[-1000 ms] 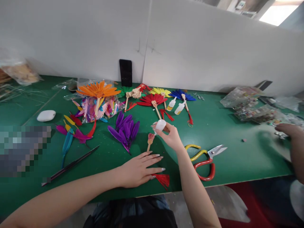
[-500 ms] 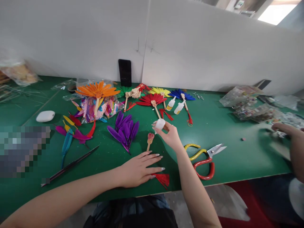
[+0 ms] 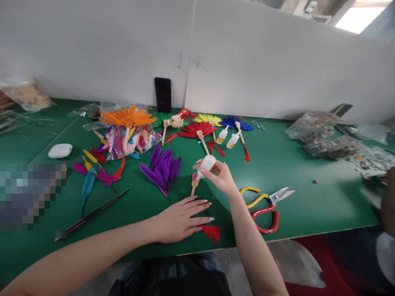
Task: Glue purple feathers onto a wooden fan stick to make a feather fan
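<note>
My right hand (image 3: 219,177) grips a small white glue bottle (image 3: 207,163), tipped so its nozzle points down at the reddish head of a small wooden fan handle (image 3: 194,185). Nozzle and head look close to touching. My left hand (image 3: 182,220) lies flat with spread fingers over the lower part of that handle, hiding it. From under its fingertips a red tassel (image 3: 211,233) sticks out. Purple feathers (image 3: 162,169) lie just left of the handle. Right of my right wrist are scissors (image 3: 269,205) with one yellow and one red grip, blades apart.
Feather fans in orange (image 3: 128,118), red (image 3: 197,130) and blue (image 3: 237,122) lie toward the back, with two more glue bottles (image 3: 233,140). A phone (image 3: 163,94) leans on the wall. Tweezers (image 3: 92,214) and loose feathers (image 3: 88,185) lie left. A co-worker's arm (image 3: 388,201) shows at right.
My right hand has tilted the glue bottle and brought its nozzle down to the handle's head. My left hand has stayed put. The co-worker's hand has drawn back toward the right edge.
</note>
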Motion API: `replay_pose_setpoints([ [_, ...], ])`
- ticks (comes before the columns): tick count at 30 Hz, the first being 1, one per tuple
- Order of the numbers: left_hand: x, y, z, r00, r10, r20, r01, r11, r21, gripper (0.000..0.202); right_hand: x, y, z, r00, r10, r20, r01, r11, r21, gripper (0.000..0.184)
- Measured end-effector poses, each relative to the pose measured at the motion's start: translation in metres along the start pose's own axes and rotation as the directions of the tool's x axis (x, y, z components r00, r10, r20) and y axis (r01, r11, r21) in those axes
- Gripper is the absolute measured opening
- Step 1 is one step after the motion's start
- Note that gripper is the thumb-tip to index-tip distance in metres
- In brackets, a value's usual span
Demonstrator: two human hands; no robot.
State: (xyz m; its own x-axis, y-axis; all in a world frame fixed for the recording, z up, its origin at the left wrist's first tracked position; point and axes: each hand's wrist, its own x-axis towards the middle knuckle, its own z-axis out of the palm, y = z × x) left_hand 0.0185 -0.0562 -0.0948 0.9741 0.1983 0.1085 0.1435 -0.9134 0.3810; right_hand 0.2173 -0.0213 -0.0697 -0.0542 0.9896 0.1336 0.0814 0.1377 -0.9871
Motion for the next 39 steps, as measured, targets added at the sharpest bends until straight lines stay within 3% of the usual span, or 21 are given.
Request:
replay_pose_setpoints([
  [3, 0.0004, 0.0003, -0.0008, 0.999, -0.009, 0.030, 0.009, 1.000, 0.007, 0.042, -0.0016, -0.0023, 0.0019, 0.995, 0.019, 0.095, -0.016, 1.000, -0.027, 0.031],
  [15, 0.0005, 0.0002, -0.0004, 1.000, -0.005, 0.007, 0.006, 1.000, -0.019, 0.042, -0.0033, -0.0106, 0.0037, 0.987, 0.021, 0.157, -0.001, 0.991, -0.130, 0.026],
  [22, 0.0002, 0.0004, 0.0000, 1.000, 0.001, -0.017, -0.001, 1.000, -0.019, 0.042, -0.0022, -0.0051, 0.0065, 0.992, 0.026, 0.120, -0.012, 0.993, -0.119, 0.027],
  [30, -0.0001, -0.0005, 0.0010, 1.000, 0.001, -0.019, -0.001, 1.000, -0.015, 0.042, -0.0004, -0.0038, 0.0051, 0.999, -0.044, -0.025, 0.041, 0.991, -0.127, 0.027],
  [39, 0.0005, 0.0004, 0.0003, 1.000, -0.002, -0.012, 0.002, 1.000, -0.008, 0.042, -0.0027, -0.0087, 0.0081, 0.992, 0.024, 0.125, -0.009, 0.993, -0.118, 0.027],
])
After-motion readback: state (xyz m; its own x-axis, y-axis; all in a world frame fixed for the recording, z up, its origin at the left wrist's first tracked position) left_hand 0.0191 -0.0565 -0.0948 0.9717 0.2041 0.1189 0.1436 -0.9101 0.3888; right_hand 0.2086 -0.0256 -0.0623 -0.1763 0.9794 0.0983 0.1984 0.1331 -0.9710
